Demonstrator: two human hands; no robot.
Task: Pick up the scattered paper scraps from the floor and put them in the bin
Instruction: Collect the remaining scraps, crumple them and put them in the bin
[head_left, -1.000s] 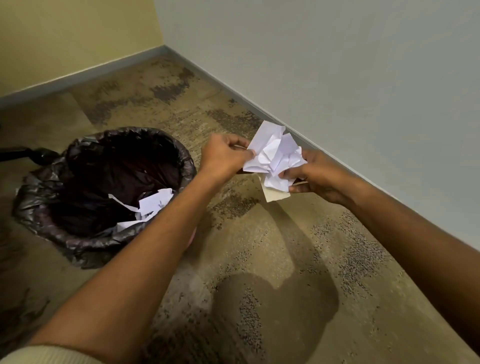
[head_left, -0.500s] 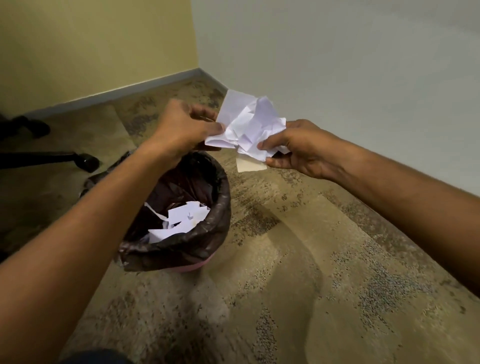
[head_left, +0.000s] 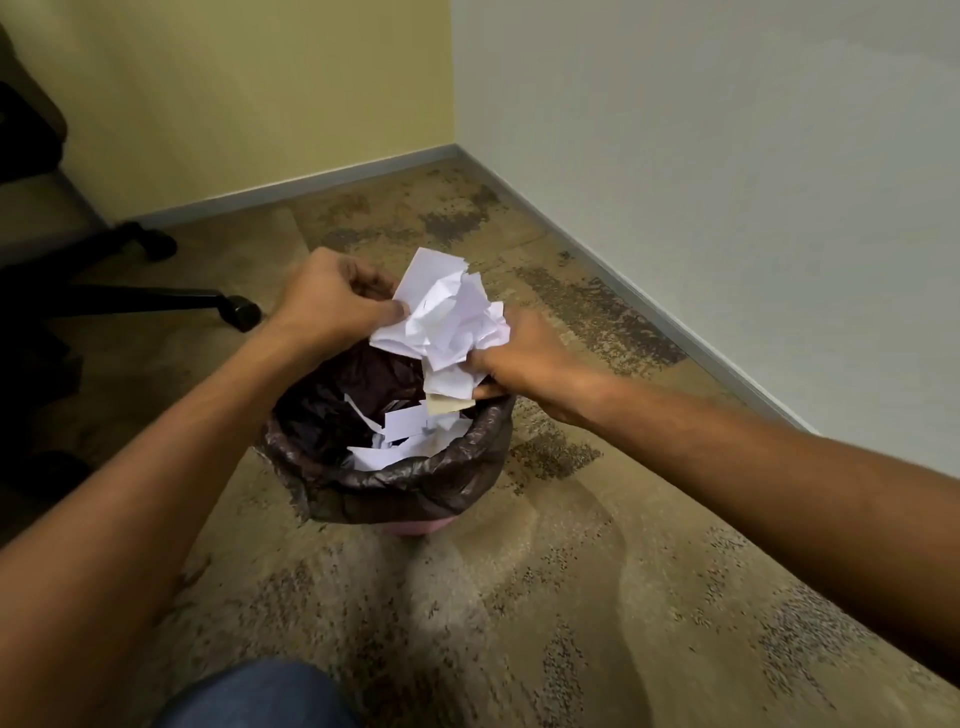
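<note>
Paper wad (head_left: 441, 317) above bin (head_left: 395, 483), chair (head_left: 104, 280) left.

No words, labels, brand marks or numbers can be read anywhere here. The crumpled paper scraps (head_left: 441, 317) at the centre of the frame look blank and white, the pieces already in the bin (head_left: 410, 478) just below show no legible print, and the black bin liner carries no marking. The walls across the top of the frame are bare of signs.
</note>
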